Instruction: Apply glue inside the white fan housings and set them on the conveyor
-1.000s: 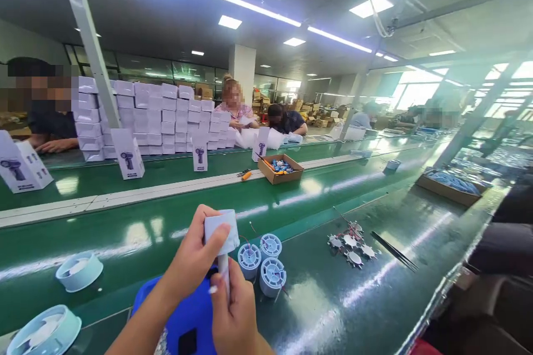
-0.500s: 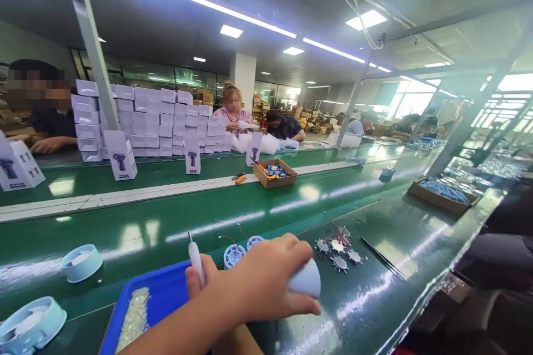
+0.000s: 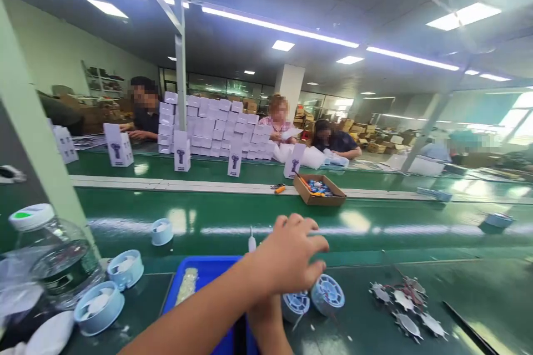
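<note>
My left hand point(image 3: 293, 255) reaches across the middle of the view, palm down, fingers spread and holding nothing visible. Below it two light-blue round housings point(image 3: 328, 294) with spoked tops and thin wires stand on the bench. My right hand is mostly hidden under the left forearm; its wrist point(image 3: 270, 324) shows below. Just above that forearm sticks up the tip of a white screwdriver-like tool point(image 3: 252, 241), in line with my right hand. A blue tray point(image 3: 208, 263) lies under my arms, with a pile of small pale pieces point(image 3: 187, 284) in it.
Flat metal star-shaped parts point(image 3: 403, 300) and dark tweezers point(image 3: 468, 326) lie at right. Light-blue rings point(image 3: 100, 308) and a large bottle point(image 3: 62, 260) stand at left. Beyond the green belt point(image 3: 233, 211) are a carton of small parts point(image 3: 318, 199), printed white boxes point(image 3: 182, 151) and co-workers.
My view has swung left. The light-blue round part that was in my left hand is no longer in it, and its fingers have opened. My right hand has gone behind the left forearm.
</note>
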A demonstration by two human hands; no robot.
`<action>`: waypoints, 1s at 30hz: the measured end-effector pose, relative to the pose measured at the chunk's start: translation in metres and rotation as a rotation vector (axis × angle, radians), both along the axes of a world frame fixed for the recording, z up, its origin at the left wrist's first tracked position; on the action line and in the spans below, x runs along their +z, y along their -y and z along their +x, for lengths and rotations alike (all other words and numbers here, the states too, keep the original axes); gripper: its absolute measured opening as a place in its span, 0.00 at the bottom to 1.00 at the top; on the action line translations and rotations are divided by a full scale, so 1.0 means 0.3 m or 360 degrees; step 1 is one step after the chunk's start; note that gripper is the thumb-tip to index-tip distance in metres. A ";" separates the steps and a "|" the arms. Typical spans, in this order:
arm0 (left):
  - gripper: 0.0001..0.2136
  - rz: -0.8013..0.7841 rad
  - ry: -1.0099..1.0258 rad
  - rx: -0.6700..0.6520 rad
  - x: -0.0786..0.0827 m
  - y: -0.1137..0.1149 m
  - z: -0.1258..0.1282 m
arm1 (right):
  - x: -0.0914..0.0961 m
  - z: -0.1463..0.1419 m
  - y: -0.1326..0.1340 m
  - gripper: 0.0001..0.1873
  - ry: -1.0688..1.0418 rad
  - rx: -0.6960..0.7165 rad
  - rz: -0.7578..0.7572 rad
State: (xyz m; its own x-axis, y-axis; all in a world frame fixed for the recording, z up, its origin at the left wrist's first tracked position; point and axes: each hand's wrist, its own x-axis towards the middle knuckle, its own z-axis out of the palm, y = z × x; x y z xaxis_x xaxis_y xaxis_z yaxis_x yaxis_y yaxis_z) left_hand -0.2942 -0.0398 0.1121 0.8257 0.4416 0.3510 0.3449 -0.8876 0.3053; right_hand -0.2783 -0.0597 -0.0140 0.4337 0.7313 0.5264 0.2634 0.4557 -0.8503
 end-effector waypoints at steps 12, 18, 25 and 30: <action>0.17 -0.0372 -0.0152 0.1727 -0.195 -0.417 -0.536 | -0.039 -0.042 0.032 0.14 -0.0133 0.0332 -0.0497; 0.20 -0.0820 -0.0425 0.1777 -0.260 -0.460 -0.567 | -0.033 -0.080 0.047 0.11 -0.0228 0.0515 -0.0506; 0.17 -0.0925 -0.0602 0.1611 -0.264 -0.487 -0.600 | -0.070 -0.100 0.043 0.11 -0.0160 0.0774 -0.0615; 0.15 -0.0905 -0.0680 0.1423 -0.266 -0.500 -0.639 | -0.085 -0.102 0.043 0.10 -0.0066 0.0765 -0.0663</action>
